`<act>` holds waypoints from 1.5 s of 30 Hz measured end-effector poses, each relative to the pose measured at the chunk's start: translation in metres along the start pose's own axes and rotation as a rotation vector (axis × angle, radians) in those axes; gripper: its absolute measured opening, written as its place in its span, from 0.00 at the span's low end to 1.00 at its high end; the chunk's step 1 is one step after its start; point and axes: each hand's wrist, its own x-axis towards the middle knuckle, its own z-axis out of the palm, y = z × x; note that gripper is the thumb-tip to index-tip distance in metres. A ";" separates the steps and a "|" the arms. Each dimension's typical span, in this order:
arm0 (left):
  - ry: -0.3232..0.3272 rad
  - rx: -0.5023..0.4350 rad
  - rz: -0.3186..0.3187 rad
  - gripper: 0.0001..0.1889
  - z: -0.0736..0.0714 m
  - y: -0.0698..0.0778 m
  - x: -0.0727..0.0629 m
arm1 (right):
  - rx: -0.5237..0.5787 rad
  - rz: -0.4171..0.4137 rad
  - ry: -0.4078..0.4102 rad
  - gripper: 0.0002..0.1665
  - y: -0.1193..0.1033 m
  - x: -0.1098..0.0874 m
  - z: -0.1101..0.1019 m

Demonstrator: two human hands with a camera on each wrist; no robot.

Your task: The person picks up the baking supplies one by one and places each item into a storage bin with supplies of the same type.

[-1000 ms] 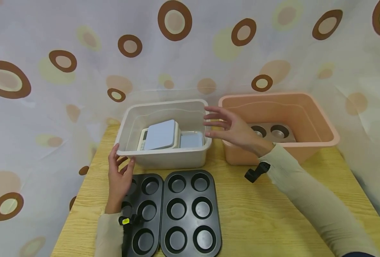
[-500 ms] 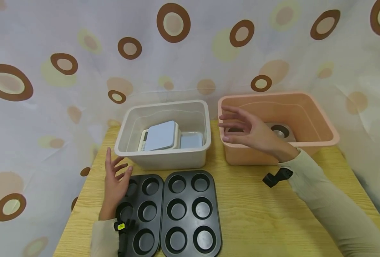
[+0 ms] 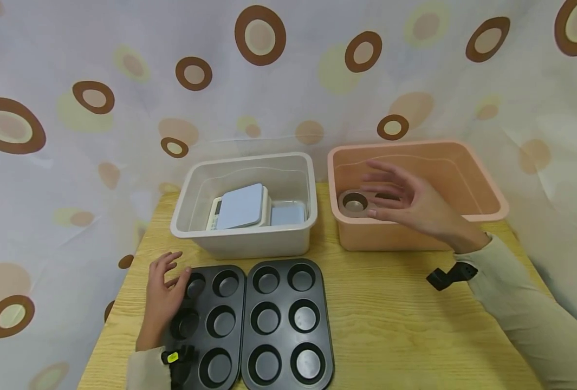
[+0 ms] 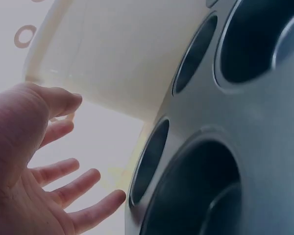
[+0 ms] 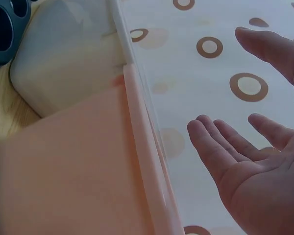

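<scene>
My left hand (image 3: 163, 298) is beside the left dark muffin tin (image 3: 208, 307), with loosely bent fingers and nothing in them. In the left wrist view its fingers (image 4: 68, 186) spread next to the cups. A second dark muffin tin (image 3: 285, 292) lies alongside on the table. Over the peach bin (image 3: 468, 173) hovers my right hand (image 3: 417, 203), relaxed and holding nothing. Partly hidden behind it, a lighter muffin tin (image 3: 343, 206) lies inside that bin. The white bin (image 3: 249, 244) stands left of it, holding a kitchen scale (image 3: 241, 207) and a pale flat rectangular item (image 3: 288, 214).
Both bins stand along the back of the wooden table (image 3: 390, 325). Behind them hangs a patterned white curtain (image 3: 288, 97) with brown rings. The table's left edge runs near my left forearm.
My left hand has left the white bin's front left corner and come down toward me. My right hand has moved right, from the white bin's rim to over the peach bin.
</scene>
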 end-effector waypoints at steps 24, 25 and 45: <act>-0.038 0.111 -0.021 0.28 -0.017 -0.030 -0.026 | 0.047 -0.078 0.116 0.52 0.009 -0.051 -0.037; -0.046 0.118 -0.027 0.28 -0.018 -0.031 -0.026 | 0.055 -0.082 0.124 0.52 0.009 -0.054 -0.039; -0.272 0.106 -0.106 0.30 -0.046 -0.053 -0.042 | 0.029 -0.031 0.349 0.52 0.002 -0.096 -0.089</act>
